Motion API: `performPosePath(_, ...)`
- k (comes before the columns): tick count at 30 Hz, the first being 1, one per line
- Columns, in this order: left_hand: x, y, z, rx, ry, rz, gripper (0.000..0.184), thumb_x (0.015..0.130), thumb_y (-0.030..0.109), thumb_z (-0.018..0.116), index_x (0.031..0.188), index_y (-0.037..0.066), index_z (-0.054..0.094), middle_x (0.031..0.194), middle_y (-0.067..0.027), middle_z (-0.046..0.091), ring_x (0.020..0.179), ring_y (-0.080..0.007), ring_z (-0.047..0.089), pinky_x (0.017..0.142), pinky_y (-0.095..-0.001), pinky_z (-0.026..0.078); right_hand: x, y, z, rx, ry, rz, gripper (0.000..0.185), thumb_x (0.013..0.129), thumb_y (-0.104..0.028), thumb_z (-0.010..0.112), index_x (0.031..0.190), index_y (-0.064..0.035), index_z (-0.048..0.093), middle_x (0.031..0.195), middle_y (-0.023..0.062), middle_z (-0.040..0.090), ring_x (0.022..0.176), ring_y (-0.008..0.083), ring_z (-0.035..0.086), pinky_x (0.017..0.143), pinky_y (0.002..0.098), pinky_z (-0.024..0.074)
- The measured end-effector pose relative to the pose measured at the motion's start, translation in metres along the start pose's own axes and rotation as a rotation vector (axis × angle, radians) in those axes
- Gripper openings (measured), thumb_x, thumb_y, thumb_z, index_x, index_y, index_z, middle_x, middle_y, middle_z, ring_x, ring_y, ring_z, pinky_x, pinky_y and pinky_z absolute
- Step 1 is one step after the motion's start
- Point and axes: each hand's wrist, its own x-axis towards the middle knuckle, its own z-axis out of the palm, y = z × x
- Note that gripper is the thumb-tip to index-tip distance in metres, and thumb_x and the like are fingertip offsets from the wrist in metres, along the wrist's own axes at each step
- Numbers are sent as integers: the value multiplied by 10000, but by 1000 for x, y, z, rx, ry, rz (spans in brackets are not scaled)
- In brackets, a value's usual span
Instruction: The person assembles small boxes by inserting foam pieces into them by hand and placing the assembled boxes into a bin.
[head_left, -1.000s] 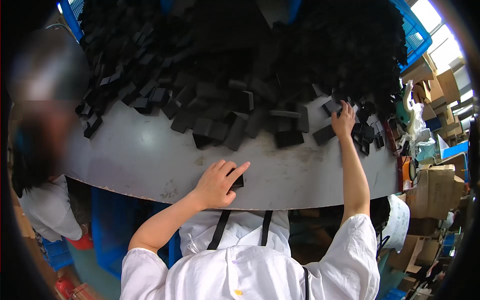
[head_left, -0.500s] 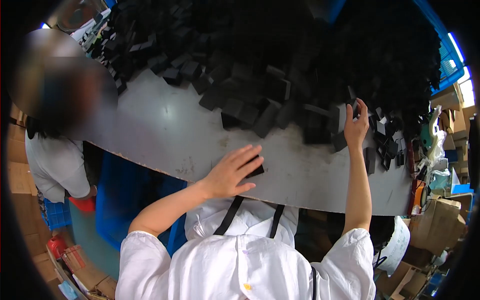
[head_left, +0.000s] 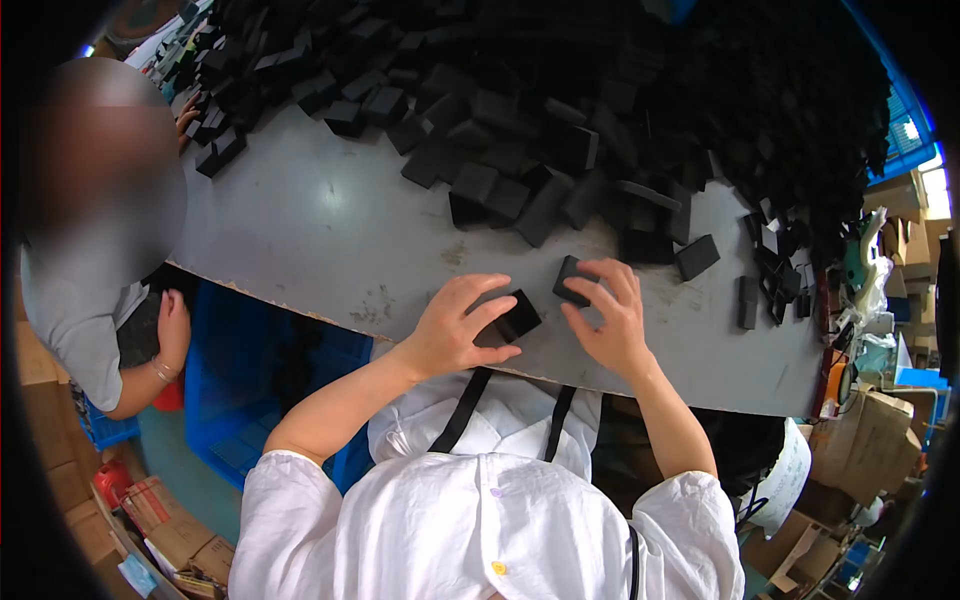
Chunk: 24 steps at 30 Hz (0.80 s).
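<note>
My left hand (head_left: 458, 322) is near the table's front edge, its fingers and thumb curled around a small black box (head_left: 520, 316) whose face looks dark, perhaps hollow. Just to the right, my right hand (head_left: 612, 318) grips another small black box (head_left: 572, 280) between thumb and fingers, tilted slightly above or on the tabletop. The two boxes are close together but apart. Beyond both hands, a large heap of similar black boxes (head_left: 490, 190) covers the far side of the grey table (head_left: 340, 240).
A co-worker (head_left: 85, 310) sits at the left, one hand by the heap. Below the table edge at left stands a blue crate (head_left: 215, 400). Several loose black pieces (head_left: 775, 270) lie at the right, with cardboard boxes (head_left: 870, 450) beyond the table.
My right hand has come from the heap toward me and leftward, bringing a black box. My left hand's fingers have curled around its box. The co-worker has shifted.
</note>
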Motion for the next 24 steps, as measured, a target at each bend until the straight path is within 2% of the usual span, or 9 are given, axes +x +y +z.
performPosePath(2, -4, -1, 9, -9, -17, -65, 558, 690, 203, 836, 1175, 62, 598, 1226, -119, 579, 1094, -325, 588, 907, -426, 503, 0, -13, 1, 133, 6, -142, 278, 677, -157, 829, 915, -78, 710, 949, 51, 638, 927, 255, 583, 814, 386, 451)
performPosePath(3, -5, -1, 12, -13, -38, -124, 607, 676, 158, 836, 1217, 61, 579, 1212, -119, 580, 1081, -324, 591, 898, -417, 509, 0, -23, 4, 132, 3, -140, 278, 677, -157, 829, 915, -78, 710, 949, 51, 638, 927, 255, 583, 814, 386, 451)
performPosePath(6, -5, 1, 15, -48, -18, -198, 640, 648, 84, 823, 1235, 50, 572, 1188, -124, 584, 1067, -320, 595, 891, -402, 516, 4, -46, 21, 184, -53, -42, 199, 648, -163, 841, 794, -88, 728, 741, 18, 561, 760, 207, 537, 727, 368, 415)
performPosePath(10, -6, 2, 17, -51, 16, -189, 683, 642, 79, 820, 1269, 48, 552, 1174, -129, 595, 1057, -319, 601, 896, -402, 517, 7, -56, 28, 135, -75, 13, 166, 649, -136, 824, 750, -85, 703, 738, 25, 554, 754, 213, 539, 728, 369, 414)
performPosePath(15, -6, 3, 18, -69, 52, -184, 751, 652, 63, 806, 1344, 46, 514, 1135, -129, 616, 1023, -315, 619, 888, -399, 523, 10, -75, 14, -81, 152, -114, 142, 608, -83, 764, 680, -79, 642, 725, 44, 536, 731, 234, 537, 748, 379, 414)
performPosePath(17, -8, 2, 22, -56, 63, -182, 753, 664, 62, 798, 1360, 42, 510, 1139, -130, 617, 1021, -314, 621, 889, -394, 523, 9, -77, 17, -135, 124, -136, 130, 617, -103, 732, 693, -79, 630, 742, 55, 530, 746, 240, 532, 772, 387, 415)
performPosePath(20, -7, 1, 21, -25, 51, -145, 750, 692, 70, 782, 1387, 33, 501, 1168, -135, 619, 1013, -310, 624, 890, -387, 524, 11, -82, 28, -171, -113, -87, 133, 666, -115, 717, 768, -72, 643, 836, 59, 560, 851, 245, 547, 830, 413, 416)
performPosePath(23, -9, -2, 21, 16, 31, -104, 725, 722, 79, 762, 1397, 28, 504, 1242, -145, 606, 1029, -303, 621, 897, -383, 519, 17, -84, 37, -136, 7, -121, 114, 662, -135, 679, 729, -72, 611, 783, 67, 519, 782, 247, 523, 820, 400, 420)
performPosePath(24, -9, -3, 22, 36, 28, -87, 704, 736, 79, 751, 1396, 27, 510, 1292, -152, 591, 1051, -296, 615, 903, -381, 514, 13, -80, 34, -88, -113, -72, 169, 671, -91, 729, 821, -61, 657, 894, 62, 602, 900, 254, 571, 849, 414, 425)
